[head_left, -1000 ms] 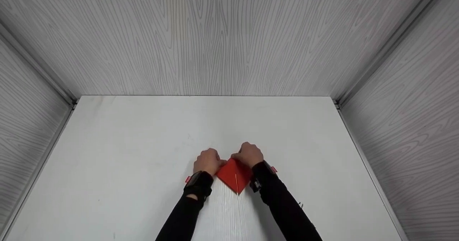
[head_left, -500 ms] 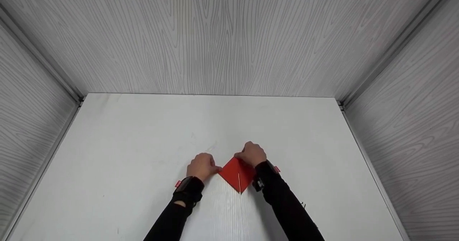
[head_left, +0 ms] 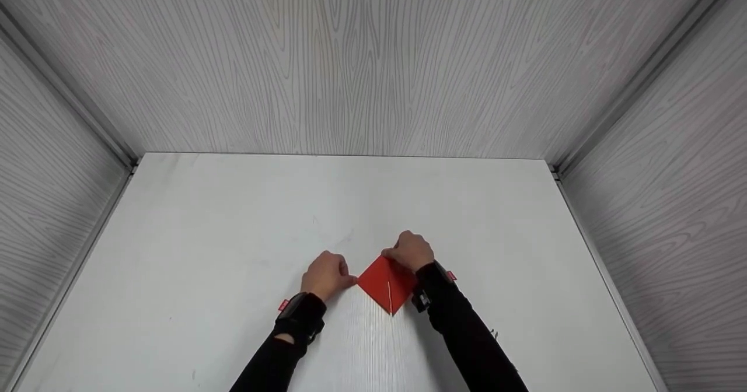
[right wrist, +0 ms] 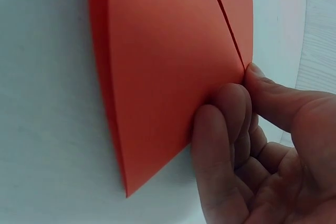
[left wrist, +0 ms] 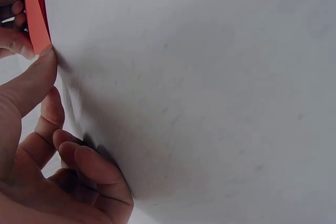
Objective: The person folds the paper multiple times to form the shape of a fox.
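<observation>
A red sheet of paper, folded into a diamond, lies on the white table with one corner towards me. A slit between its folded flaps runs down to that near corner. My right hand pinches the far corner of the folded paper between thumb and fingers, and covers part of its right side. At the left corner, the thumb of my left hand touches the tip of the paper. The other left fingers curl loosely, apart from the paper.
The white tabletop spreads around the hands. Grey wood-grain panels stand at the back, the left and the right. A small dark mark shows beside the right forearm.
My left hand has slid leftward and slightly nearer, along to the paper's left corner. The right hand keeps its grip on the far corner. The view has shifted slightly.
</observation>
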Motion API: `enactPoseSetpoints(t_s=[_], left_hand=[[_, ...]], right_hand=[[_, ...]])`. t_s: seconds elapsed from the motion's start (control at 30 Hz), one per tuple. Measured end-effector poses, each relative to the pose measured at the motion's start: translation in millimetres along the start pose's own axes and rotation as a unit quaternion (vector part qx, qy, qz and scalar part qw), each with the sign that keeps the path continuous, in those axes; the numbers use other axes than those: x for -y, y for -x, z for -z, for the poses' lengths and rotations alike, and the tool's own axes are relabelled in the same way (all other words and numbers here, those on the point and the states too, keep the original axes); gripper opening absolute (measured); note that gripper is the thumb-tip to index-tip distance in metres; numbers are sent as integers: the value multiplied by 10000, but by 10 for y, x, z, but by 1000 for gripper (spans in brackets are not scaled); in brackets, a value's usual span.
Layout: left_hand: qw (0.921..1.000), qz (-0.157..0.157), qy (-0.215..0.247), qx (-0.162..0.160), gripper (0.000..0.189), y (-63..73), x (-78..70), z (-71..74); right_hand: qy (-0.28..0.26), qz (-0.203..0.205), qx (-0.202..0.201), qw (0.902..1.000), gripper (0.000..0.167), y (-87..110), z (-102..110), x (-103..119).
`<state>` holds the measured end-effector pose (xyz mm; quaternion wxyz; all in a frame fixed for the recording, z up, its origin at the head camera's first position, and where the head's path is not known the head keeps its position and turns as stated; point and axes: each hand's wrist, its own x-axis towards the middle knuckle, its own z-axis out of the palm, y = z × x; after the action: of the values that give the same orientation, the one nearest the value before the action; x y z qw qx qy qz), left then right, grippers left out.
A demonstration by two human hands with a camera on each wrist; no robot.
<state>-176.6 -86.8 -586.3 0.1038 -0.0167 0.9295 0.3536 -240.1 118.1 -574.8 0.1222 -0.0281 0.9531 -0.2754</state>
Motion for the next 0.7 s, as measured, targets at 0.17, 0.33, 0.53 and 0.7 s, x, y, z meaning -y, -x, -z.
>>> enactPoseSetpoints(t_s=[0.17, 0.33, 0.53, 0.7], left_hand=[[9998, -167, 82, -20, 24, 11, 16, 5], [9987, -448, 229, 95, 17, 13, 46, 33], [9977, -411, 464, 290, 11, -19, 57, 41], [9992, -356, 112, -134, 29, -15, 41, -66]], right_hand=[[-99, 56, -5, 9999, 26, 10, -5, -9], [-121, 94, 27, 9999, 26, 20, -3, -6], [-37, 90, 10, 10000, 28, 20, -5, -9], [-10, 114, -46, 9999, 30, 17, -20, -10]])
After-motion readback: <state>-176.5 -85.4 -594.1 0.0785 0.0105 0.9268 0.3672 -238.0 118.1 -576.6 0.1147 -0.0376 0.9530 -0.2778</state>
